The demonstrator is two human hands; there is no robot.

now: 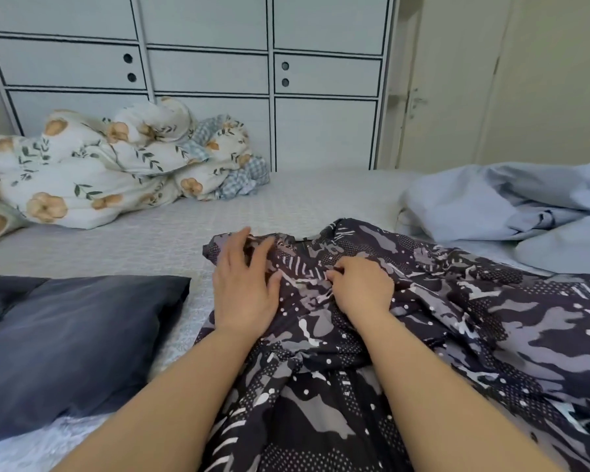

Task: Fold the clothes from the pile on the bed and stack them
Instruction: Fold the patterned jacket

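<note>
A dark patterned garment (457, 318) with grey, white and dotted patches lies spread over the near right part of the bed (184, 240). My left hand (244, 287) rests flat on its upper left part, fingers straight and slightly spread. Just to the right, my right hand (363, 287) has its fingers curled into the cloth and pinches a fold near the neckline. A light blue garment (511, 206) lies crumpled at the far right of the bed.
A dark navy pillow (69, 345) sits at the near left. A floral and checked duvet (109, 168) is bunched at the far left. White cabinets (205, 73) stand behind the bed, with a cream door (457, 83) to the right.
</note>
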